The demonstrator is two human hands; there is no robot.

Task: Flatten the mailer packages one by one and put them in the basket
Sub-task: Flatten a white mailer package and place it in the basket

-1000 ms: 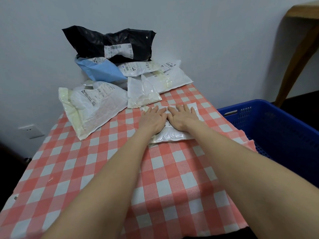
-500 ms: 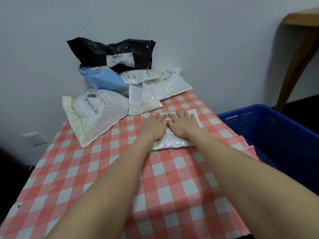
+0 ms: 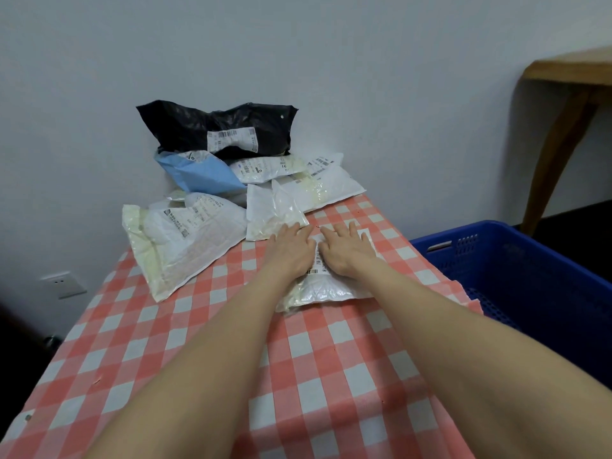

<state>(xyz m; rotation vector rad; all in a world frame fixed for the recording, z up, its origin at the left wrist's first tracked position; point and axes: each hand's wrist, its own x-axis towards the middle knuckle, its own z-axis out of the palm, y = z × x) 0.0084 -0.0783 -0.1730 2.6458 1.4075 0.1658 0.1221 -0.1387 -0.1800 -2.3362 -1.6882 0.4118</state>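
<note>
The left hand (image 3: 291, 250) and right hand (image 3: 344, 251) press flat, fingers spread, on the white mailer (image 3: 331, 289), with the blue basket (image 3: 530, 266) nearer the right hand.

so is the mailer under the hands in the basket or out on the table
Out. The white mailer lies on the checked tablecloth under the left hand and right hand; the blue basket stands apart.

Left grip (image 3: 291, 251) and right grip (image 3: 346, 251) lie flat, fingers straight, side by side, pressing a white mailer (image 3: 326, 290) on the counter (image 3: 198, 359), which has a red-and-white checked cloth. More mailers are piled at the wall end, with a black mailer (image 3: 185, 127) on top and a blue mailer (image 3: 202, 173) below it. A blue basket (image 3: 496, 228) stands just beside the counter's right edge.
</note>
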